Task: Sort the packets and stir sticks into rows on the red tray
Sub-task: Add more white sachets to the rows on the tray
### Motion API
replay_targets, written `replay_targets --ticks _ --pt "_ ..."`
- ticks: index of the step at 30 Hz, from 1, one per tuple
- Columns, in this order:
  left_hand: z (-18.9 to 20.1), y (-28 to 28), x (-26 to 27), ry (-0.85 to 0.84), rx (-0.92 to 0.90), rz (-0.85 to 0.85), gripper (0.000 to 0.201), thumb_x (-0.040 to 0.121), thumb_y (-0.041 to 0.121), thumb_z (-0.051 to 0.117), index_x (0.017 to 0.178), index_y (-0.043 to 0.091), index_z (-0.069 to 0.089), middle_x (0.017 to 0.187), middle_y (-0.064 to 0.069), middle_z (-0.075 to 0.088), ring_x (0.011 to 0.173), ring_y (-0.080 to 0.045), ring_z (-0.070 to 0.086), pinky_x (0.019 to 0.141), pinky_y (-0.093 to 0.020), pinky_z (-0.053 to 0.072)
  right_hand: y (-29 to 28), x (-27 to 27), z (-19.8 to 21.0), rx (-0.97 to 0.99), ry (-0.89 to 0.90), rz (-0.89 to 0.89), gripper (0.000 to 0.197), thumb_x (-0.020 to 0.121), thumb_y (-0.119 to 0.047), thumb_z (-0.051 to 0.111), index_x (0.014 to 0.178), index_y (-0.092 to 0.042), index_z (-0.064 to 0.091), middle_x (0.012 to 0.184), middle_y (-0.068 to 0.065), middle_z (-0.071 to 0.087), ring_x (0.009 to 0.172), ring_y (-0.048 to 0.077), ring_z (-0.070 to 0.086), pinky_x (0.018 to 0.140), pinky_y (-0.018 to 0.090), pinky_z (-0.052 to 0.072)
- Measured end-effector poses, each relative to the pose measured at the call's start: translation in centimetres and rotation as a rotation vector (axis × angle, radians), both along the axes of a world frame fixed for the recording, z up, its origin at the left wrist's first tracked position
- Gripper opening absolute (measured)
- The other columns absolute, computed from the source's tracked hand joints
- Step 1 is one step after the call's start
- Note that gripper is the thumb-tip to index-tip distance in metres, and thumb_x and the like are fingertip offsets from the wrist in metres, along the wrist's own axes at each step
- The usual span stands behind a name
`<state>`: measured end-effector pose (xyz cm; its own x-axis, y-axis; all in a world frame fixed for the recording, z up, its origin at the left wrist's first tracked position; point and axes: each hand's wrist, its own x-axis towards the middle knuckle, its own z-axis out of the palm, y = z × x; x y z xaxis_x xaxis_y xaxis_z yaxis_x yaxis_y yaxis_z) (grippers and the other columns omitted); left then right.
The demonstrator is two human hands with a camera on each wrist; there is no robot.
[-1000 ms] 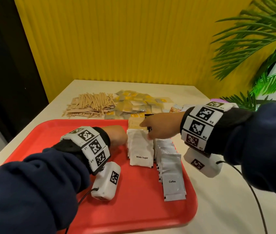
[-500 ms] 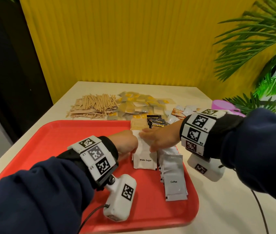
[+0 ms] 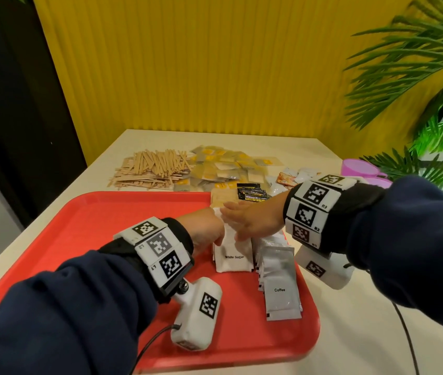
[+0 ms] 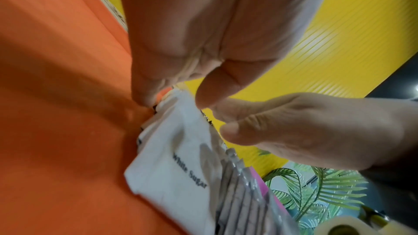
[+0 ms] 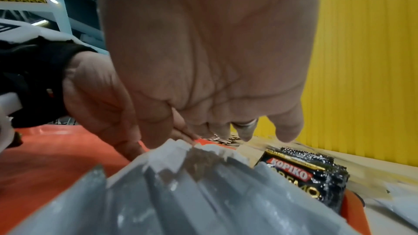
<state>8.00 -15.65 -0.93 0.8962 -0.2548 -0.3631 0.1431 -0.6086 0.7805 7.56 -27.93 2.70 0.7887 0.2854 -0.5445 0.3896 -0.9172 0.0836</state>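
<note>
Head view shows the red tray [image 3: 79, 239] in the lower middle of the frame, with the white sugar packets [image 3: 232, 255] stacked near its centre and the row of coffee packets [image 3: 280, 288] just to their right. The left hand [image 3: 204, 231] touches the left side of the sugar stack and the right hand [image 3: 253, 220] lies on its top right; both hands meet above the stack. Stir sticks [image 3: 152, 169] and loose packets [image 3: 228, 169] lie on the table [image 3: 350, 334] in the upper middle, beyond the tray. Left wrist view, at the centre: the thumb and curled fingers of the left hand [image 4: 203, 51] pinch the upper edge of the sugar stack [image 4: 172, 158], while the right hand [image 4: 305, 131] touches it from the right. Right wrist view: the right hand [image 5: 203, 60] has its fingers bent down, fingertips on the far end of the packets [image 5: 181, 185] in the lower frame; black Kopiko sachets [image 5: 305, 176] lie at lower right.
</note>
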Motion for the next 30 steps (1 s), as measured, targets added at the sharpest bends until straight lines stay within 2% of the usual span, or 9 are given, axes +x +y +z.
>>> replay_targets --ticks 6,15,17,19,22,23,26,28,30 --pt "0.3 0.0 0.4 0.030 -0.028 -0.009 0.020 0.084 -0.009 0.048 0.078 0.010 0.048 0.072 -0.005 0.046 0.064 -0.014 0.045 0.061 -0.026 0.040 0.6 -0.3 -0.3 -0.080 0.001 0.045 0.069 0.097 -0.037 0.040 0.149 -0.008 0.005 0.157 0.010 0.000 0.144 0.030 0.003 0.116 0.046 0.014" --pt "0.0 0.0 0.4 0.078 -0.038 0.014 0.030 0.084 -0.010 0.045 0.067 0.013 0.040 0.069 -0.004 0.042 0.061 -0.013 0.041 0.059 -0.024 0.038 0.1 -0.3 -0.3 -0.113 -0.020 -0.013 0.077 0.097 -0.047 0.036 0.149 -0.006 -0.003 0.157 0.009 -0.009 0.145 0.026 -0.004 0.118 0.042 0.008" --pt "0.2 -0.2 0.1 0.102 -0.100 0.030 0.018 0.078 -0.014 0.046 0.080 0.003 0.051 0.077 -0.012 0.047 0.067 -0.020 0.046 0.056 -0.027 0.036 0.2 -0.4 -0.3 -0.110 -0.024 -0.014 0.079 0.096 -0.050 0.036 0.149 -0.006 -0.003 0.157 0.009 -0.012 0.145 0.026 -0.006 0.118 0.043 0.006" --pt "0.2 -0.3 0.2 0.131 -0.167 0.051 0.042 0.063 -0.013 0.048 0.104 -0.003 0.053 0.095 -0.017 0.050 0.081 -0.028 0.047 0.059 -0.030 0.037 0.3 -0.6 -0.3 -0.132 -0.035 -0.007 0.082 0.094 -0.053 0.036 0.150 -0.006 -0.001 0.157 0.009 -0.011 0.145 0.027 -0.006 0.116 0.042 0.006" --pt "0.5 -0.7 0.2 0.077 -0.091 0.026 0.021 0.068 -0.010 0.054 0.087 -0.001 0.051 0.086 -0.012 0.047 0.075 -0.018 0.045 0.063 -0.025 0.038 0.5 -0.9 -0.4 -0.167 -0.053 0.011 0.083 0.093 -0.055 0.038 0.149 -0.005 0.004 0.157 0.010 -0.006 0.145 0.028 -0.001 0.115 0.041 0.010" --pt "0.6 -0.7 0.2 0.046 -0.045 0.023 0.022 0.074 -0.011 0.052 0.094 -0.002 0.051 0.085 -0.009 0.046 0.074 -0.015 0.043 0.062 -0.021 0.037 0.5 -1.0 -0.4 -0.170 -0.056 0.015 0.083 0.093 -0.056 0.038 0.149 -0.006 0.004 0.157 0.011 -0.007 0.144 0.028 -0.001 0.115 0.041 0.010" --pt "1.0 -0.9 -0.1 0.001 -0.013 0.033 0.076 0.078 -0.011 0.048 0.146 0.000 0.014 0.095 -0.012 0.049 0.080 -0.017 0.043 0.049 -0.016 0.034 0.6 -1.4 -0.5 -0.161 -0.055 0.019 0.084 0.091 -0.056 0.041 0.150 -0.009 0.004 0.157 0.011 -0.009 0.144 0.028 -0.002 0.115 0.042 0.009" --pt "1.1 -1.1 -0.2 -0.011 -0.022 -0.001 0.087 0.079 -0.012 0.045 0.149 0.005 -0.003 0.118 -0.020 0.051 0.090 -0.020 0.045 0.047 -0.013 0.035 0.6 -1.5 -0.5 -0.149 -0.052 0.022 0.083 0.091 -0.055 0.043 0.150 -0.009 0.006 0.157 0.011 -0.009 0.144 0.028 -0.001 0.115 0.041 0.010" --pt "1.2 -1.1 -0.2 0.004 -0.096 0.021 0.091 0.076 -0.016 0.041 0.149 0.012 -0.006 0.142 -0.023 0.035 0.111 -0.026 0.044 0.062 -0.018 0.040 0.8 -1.6 -0.5 -0.165 -0.028 0.017 0.085 0.091 -0.056 0.041 0.150 -0.010 0.001 0.156 0.011 -0.012 0.144 0.028 -0.005 0.115 0.041 0.007"
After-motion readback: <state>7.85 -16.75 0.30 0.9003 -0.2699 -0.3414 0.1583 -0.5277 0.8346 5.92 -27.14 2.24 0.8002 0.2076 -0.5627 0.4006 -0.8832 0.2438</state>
